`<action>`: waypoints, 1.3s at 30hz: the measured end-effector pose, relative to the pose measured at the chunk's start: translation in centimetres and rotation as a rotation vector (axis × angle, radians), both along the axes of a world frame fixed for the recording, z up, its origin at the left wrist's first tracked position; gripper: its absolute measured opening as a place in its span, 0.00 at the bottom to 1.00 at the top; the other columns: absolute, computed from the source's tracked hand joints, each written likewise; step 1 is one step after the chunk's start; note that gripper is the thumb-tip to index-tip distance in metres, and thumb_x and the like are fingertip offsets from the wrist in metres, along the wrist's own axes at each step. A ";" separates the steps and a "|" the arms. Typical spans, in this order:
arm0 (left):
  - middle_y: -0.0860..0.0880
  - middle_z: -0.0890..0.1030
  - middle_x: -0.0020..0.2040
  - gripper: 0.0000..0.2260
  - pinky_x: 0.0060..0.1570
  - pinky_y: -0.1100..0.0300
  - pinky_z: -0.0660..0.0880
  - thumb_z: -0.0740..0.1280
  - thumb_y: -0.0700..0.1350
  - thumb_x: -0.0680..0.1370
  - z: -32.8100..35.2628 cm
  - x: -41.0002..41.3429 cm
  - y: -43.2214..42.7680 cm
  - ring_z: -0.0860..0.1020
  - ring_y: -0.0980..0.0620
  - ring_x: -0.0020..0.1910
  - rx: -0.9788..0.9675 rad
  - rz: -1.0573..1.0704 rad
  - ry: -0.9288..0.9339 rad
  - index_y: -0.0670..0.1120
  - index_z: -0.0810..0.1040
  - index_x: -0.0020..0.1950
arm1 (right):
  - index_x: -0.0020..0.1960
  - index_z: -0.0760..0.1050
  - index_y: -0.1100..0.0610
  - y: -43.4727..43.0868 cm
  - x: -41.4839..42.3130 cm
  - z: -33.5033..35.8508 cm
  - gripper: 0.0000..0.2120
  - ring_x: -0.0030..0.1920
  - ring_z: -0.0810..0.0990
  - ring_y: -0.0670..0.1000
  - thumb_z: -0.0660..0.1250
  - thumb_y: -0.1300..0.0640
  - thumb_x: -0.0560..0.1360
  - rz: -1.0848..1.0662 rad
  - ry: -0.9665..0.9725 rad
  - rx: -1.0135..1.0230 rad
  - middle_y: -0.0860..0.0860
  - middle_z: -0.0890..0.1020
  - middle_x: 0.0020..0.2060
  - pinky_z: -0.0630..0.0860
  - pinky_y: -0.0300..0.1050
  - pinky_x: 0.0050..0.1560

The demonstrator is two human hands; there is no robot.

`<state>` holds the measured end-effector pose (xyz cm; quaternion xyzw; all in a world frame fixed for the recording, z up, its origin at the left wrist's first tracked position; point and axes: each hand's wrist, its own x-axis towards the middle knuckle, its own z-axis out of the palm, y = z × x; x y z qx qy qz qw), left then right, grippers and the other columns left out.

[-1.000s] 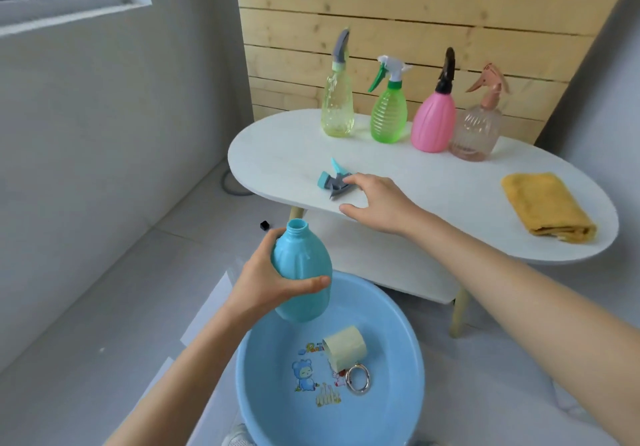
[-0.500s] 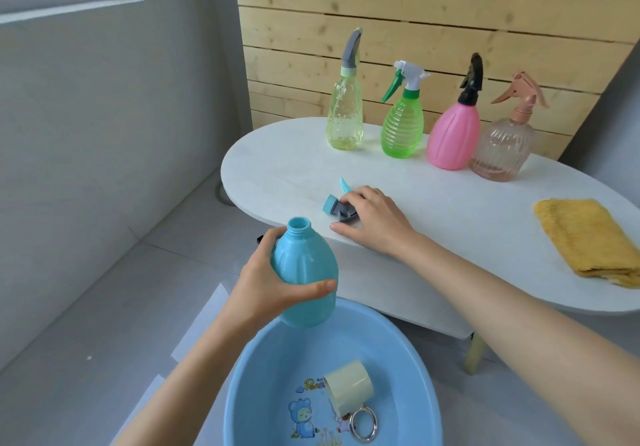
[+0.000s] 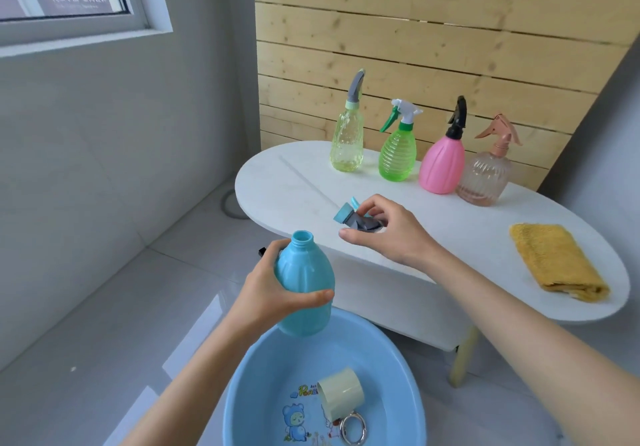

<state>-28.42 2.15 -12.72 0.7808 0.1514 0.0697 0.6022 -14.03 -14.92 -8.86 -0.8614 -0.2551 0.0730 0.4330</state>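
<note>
The left hand (image 3: 266, 293) gripped the uncapped blue spray bottle (image 3: 304, 289) upright above the blue basin (image 3: 263, 393) (a cream cup (image 3: 341, 393) lay inside). The right hand (image 3: 391, 234) pinched the grey-and-teal trigger sprayer head (image 3: 356, 218) near the white table's (image 3: 294, 182) front edge, just beyond the bottle.

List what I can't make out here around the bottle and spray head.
- Head view, spray head: fingers of the right hand cover its far end; whether it is lifted or resting on the table is unclear.
- Head view, bottle: its opaque wall hides any contents; the left hand covers its left side.
- Head view, basin: the bottom edge cuts off its near rim.
</note>
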 end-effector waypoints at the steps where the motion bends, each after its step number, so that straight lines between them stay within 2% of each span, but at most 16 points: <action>1: 0.55 0.80 0.50 0.37 0.46 0.55 0.80 0.79 0.59 0.50 0.3 -0.3 -0.2 0.80 0.56 0.47 0.003 0.000 0.002 0.61 0.70 0.57 | 0.48 0.75 0.54 -0.4 -0.9 1.3 0.17 0.45 0.78 0.46 0.76 0.45 0.68 0.025 0.054 0.070 0.50 0.78 0.45 0.72 0.40 0.47; 3: 0.55 0.80 0.50 0.37 0.47 0.53 0.80 0.79 0.59 0.50 1.0 -1.1 -0.6 0.80 0.55 0.48 0.008 0.008 -0.006 0.61 0.70 0.57 | 0.48 0.75 0.55 -1.3 -2.7 3.9 0.17 0.42 0.81 0.45 0.71 0.42 0.71 0.048 0.145 0.208 0.52 0.80 0.43 0.72 0.44 0.47; 6: 0.55 0.80 0.51 0.37 0.48 0.51 0.80 0.78 0.60 0.50 2.1 -2.3 -1.1 0.80 0.54 0.49 0.033 0.002 -0.012 0.61 0.70 0.57 | 0.49 0.78 0.53 -2.7 -5.3 7.6 0.23 0.42 0.84 0.54 0.55 0.36 0.77 0.003 0.289 0.355 0.54 0.84 0.46 0.71 0.48 0.47; 8: 0.55 0.80 0.51 0.37 0.49 0.51 0.79 0.78 0.60 0.50 2.9 -3.3 -1.5 0.80 0.55 0.49 0.048 0.000 -0.022 0.61 0.71 0.57 | 0.50 0.79 0.54 -4.0 -6.9 9.4 0.33 0.39 0.83 0.56 0.49 0.30 0.72 0.001 0.297 0.390 0.54 0.85 0.47 0.72 0.49 0.45; 10: 0.55 0.80 0.51 0.36 0.49 0.51 0.79 0.78 0.60 0.50 3.3 -3.8 -1.8 0.80 0.55 0.49 0.051 -0.004 -0.027 0.61 0.71 0.56 | 0.51 0.80 0.56 -5.3 -8.0 10.5 0.38 0.35 0.81 0.52 0.50 0.27 0.64 0.018 0.220 0.339 0.54 0.86 0.45 0.73 0.45 0.41; 12: 0.55 0.80 0.51 0.37 0.49 0.51 0.79 0.79 0.59 0.51 3.8 -4.6 -2.2 0.80 0.54 0.49 0.056 -0.010 -0.025 0.61 0.70 0.57 | 0.51 0.79 0.59 -7.0 -9.2 11.5 0.33 0.32 0.77 0.52 0.54 0.32 0.68 0.048 0.098 0.275 0.52 0.86 0.39 0.73 0.40 0.36; 14: 0.56 0.79 0.51 0.37 0.49 0.50 0.79 0.79 0.59 0.51 4.2 -5.3 -2.4 0.80 0.54 0.49 0.061 -0.013 -0.028 0.61 0.70 0.58 | 0.51 0.76 0.62 -8.5 -10.1 12.5 0.24 0.35 0.75 0.60 0.59 0.41 0.73 0.087 0.011 0.209 0.52 0.84 0.35 0.73 0.42 0.35; 16: 0.56 0.79 0.51 0.37 0.49 0.51 0.79 0.79 0.60 0.51 4.5 -5.8 -2.6 0.79 0.55 0.49 0.068 -0.009 -0.034 0.61 0.70 0.58 | 0.51 0.75 0.63 -9.6 -10.9 13.4 0.22 0.36 0.75 0.61 0.59 0.43 0.75 0.131 -0.003 0.139 0.54 0.84 0.34 0.73 0.42 0.33; 18: 0.56 0.79 0.51 0.37 0.49 0.51 0.79 0.78 0.60 0.51 4.7 -6.2 -2.8 0.79 0.56 0.49 0.068 -0.003 -0.038 0.61 0.70 0.58 | 0.53 0.76 0.62 -10.2 -11.8 14.0 0.24 0.37 0.77 0.61 0.59 0.41 0.74 0.143 -0.023 0.078 0.54 0.83 0.34 0.73 0.42 0.31; 23: 0.56 0.79 0.52 0.37 0.49 0.51 0.79 0.78 0.61 0.50 5.0 -6.8 -3.1 0.79 0.55 0.50 0.083 0.008 -0.036 0.62 0.70 0.57 | 0.44 0.77 0.59 -10.4 -12.9 15.3 0.25 0.33 0.77 0.47 0.60 0.37 0.70 0.123 -0.103 -0.008 0.54 0.83 0.31 0.70 0.37 0.31; 25: 0.56 0.79 0.51 0.38 0.48 0.52 0.79 0.77 0.61 0.50 5.1 -7.0 -3.1 0.79 0.55 0.49 0.099 0.009 -0.031 0.61 0.70 0.57 | 0.44 0.78 0.60 -10.4 -13.1 15.8 0.26 0.32 0.76 0.44 0.59 0.37 0.70 0.108 -0.125 -0.012 0.53 0.82 0.29 0.69 0.33 0.31; 29: 0.56 0.78 0.51 0.37 0.48 0.52 0.79 0.77 0.61 0.50 5.1 -7.4 -2.9 0.78 0.55 0.50 0.130 0.012 -0.027 0.62 0.69 0.57 | 0.42 0.77 0.58 -9.8 -13.2 16.5 0.28 0.33 0.76 0.47 0.58 0.33 0.69 0.119 -0.149 -0.043 0.53 0.83 0.30 0.71 0.43 0.34; 31: 0.57 0.78 0.51 0.37 0.47 0.53 0.79 0.77 0.61 0.50 5.0 -7.4 -2.9 0.78 0.55 0.50 0.145 0.008 -0.029 0.63 0.69 0.57 | 0.40 0.76 0.58 -8.9 -13.2 16.7 0.26 0.31 0.76 0.45 0.58 0.35 0.70 0.139 -0.148 -0.051 0.54 0.83 0.30 0.71 0.43 0.33; 33: 0.58 0.78 0.51 0.36 0.47 0.54 0.79 0.77 0.62 0.51 5.0 -7.4 -2.9 0.77 0.55 0.51 0.158 0.009 -0.032 0.64 0.69 0.56 | 0.39 0.76 0.58 -8.0 -13.0 16.8 0.23 0.29 0.76 0.43 0.59 0.37 0.71 0.158 -0.148 -0.059 0.54 0.83 0.30 0.70 0.38 0.32; 36: 0.59 0.78 0.51 0.35 0.49 0.53 0.78 0.76 0.62 0.51 4.9 -7.4 -2.8 0.76 0.54 0.53 0.182 0.009 -0.042 0.65 0.68 0.56 | 0.40 0.77 0.58 -6.5 -12.6 17.0 0.24 0.28 0.75 0.40 0.60 0.36 0.70 0.163 -0.163 -0.109 0.51 0.83 0.28 0.66 0.29 0.28; 39: 0.60 0.77 0.51 0.35 0.51 0.51 0.77 0.76 0.62 0.52 4.8 -7.2 -2.8 0.75 0.53 0.54 0.205 0.006 -0.054 0.66 0.68 0.56 | 0.41 0.76 0.56 -4.8 -12.2 16.8 0.20 0.28 0.75 0.39 0.62 0.39 0.75 0.213 -0.165 -0.196 0.48 0.83 0.28 0.66 0.27 0.29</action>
